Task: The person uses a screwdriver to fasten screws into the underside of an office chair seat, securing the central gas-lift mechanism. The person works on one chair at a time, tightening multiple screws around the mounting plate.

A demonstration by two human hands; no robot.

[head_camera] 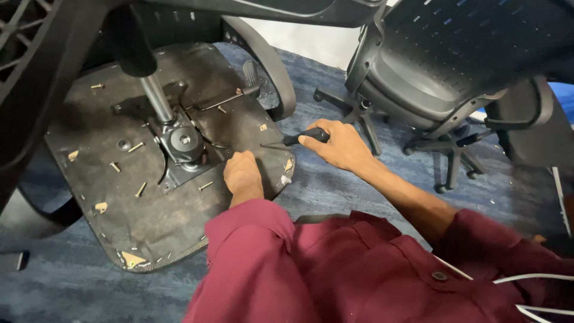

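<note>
Your right hand (342,145) grips a black-handled screwdriver (297,139), its tip aimed at the underside of the upturned chair seat (149,215) on the blue carpet (335,185). Your left hand (242,174) is curled closed, pressing beside the metal tilt mechanism (182,143). If the tip slips, it could jab those knuckles. Loose screws (141,189) may roll off into the carpet. No packages or signs show; only small tan scraps (133,259) dot the seat.
</note>
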